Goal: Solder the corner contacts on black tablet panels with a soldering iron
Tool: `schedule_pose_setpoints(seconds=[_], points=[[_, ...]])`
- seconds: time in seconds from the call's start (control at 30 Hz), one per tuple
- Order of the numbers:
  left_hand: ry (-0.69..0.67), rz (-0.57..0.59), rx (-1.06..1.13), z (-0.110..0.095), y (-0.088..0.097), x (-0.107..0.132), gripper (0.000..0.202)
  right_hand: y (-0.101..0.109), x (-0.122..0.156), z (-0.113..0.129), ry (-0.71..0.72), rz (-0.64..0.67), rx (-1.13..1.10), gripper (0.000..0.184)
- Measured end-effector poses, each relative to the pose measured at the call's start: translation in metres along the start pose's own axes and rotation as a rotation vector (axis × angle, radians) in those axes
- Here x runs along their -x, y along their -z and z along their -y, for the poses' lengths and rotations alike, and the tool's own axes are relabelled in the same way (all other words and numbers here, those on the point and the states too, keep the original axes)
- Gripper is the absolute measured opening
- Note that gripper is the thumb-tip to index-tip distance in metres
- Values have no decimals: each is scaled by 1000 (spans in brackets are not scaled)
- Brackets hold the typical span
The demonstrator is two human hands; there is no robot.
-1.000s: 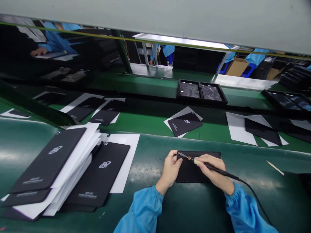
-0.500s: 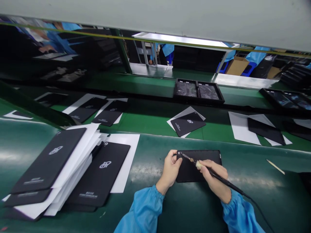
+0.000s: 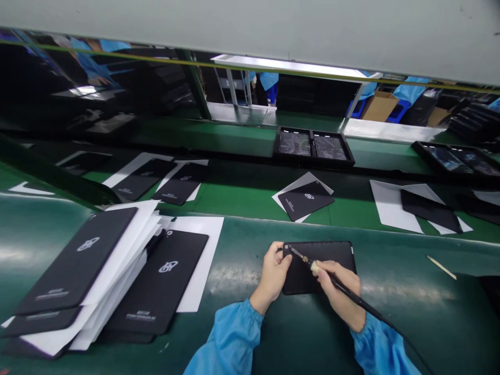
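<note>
Our left hand (image 3: 273, 272) pinches the black panel (image 3: 304, 277) by a corner; our right hand (image 3: 342, 292) grips a soldering iron (image 3: 314, 266), its tip perhaps touching there.

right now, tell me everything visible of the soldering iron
The soldering iron has a slim metal-looking tip, pale collar and black handle trailing a dark cord. Gripped in the right hand, it slants leftward over the black panel, near its upper left corner and the left hand; whether the tip touches is unclear.
</note>
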State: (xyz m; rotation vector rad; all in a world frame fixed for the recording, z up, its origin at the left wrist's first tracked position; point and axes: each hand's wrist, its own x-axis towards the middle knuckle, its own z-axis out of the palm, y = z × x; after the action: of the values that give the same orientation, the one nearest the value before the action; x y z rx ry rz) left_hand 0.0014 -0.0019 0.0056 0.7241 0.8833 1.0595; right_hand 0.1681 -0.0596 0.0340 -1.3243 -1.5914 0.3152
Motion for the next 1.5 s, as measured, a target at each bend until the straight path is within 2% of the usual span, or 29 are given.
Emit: schedule_pose_setpoints(seconds=[0.27, 0.47, 0.57, 0.7, 0.83, 0.93, 1.0, 1.1, 1.23, 1.33, 1.4, 1.5], points=[[-9, -15, -5, 1, 1, -1, 32, -12, 16, 0, 107, -91, 37, 17], [-1, -8, 20, -3, -2, 0, 34, 20, 14, -12, 80, -144, 8, 24], [-1, 0, 14, -4, -3, 0, 35, 35, 5, -30, 118, -102, 3, 32], [15, 19, -26, -4, 0, -2, 38, 40, -18, -52, 241, -39, 242, 31], [55, 61, -70, -5, 4, -7, 45, 38, -36, -69, 221, 96, 389, 19], [89, 81, -113, -7, 4, -9, 49, 44, -35, -83, 166, 98, 434, 21], [82, 51, -130, -8, 4, -8, 50, 57, -34, -93, 104, 34, 461, 26], [74, 18, -128, -10, 3, -7, 52, 94, -45, -110, -11, -139, 526, 28], [79, 39, -152, -11, 4, -8, 50, 153, -85, -134, -113, -325, 625, 31], [64, 38, -139, -8, 5, -9, 49, 177, -116, -149, -145, -402, 668, 35], [55, 43, -121, -5, 6, -10, 48, 172, -128, -154, -147, -410, 667, 36], [40, 43, -97, 1, 8, -11, 47, 131, -130, -155, -110, -326, 621, 32]])
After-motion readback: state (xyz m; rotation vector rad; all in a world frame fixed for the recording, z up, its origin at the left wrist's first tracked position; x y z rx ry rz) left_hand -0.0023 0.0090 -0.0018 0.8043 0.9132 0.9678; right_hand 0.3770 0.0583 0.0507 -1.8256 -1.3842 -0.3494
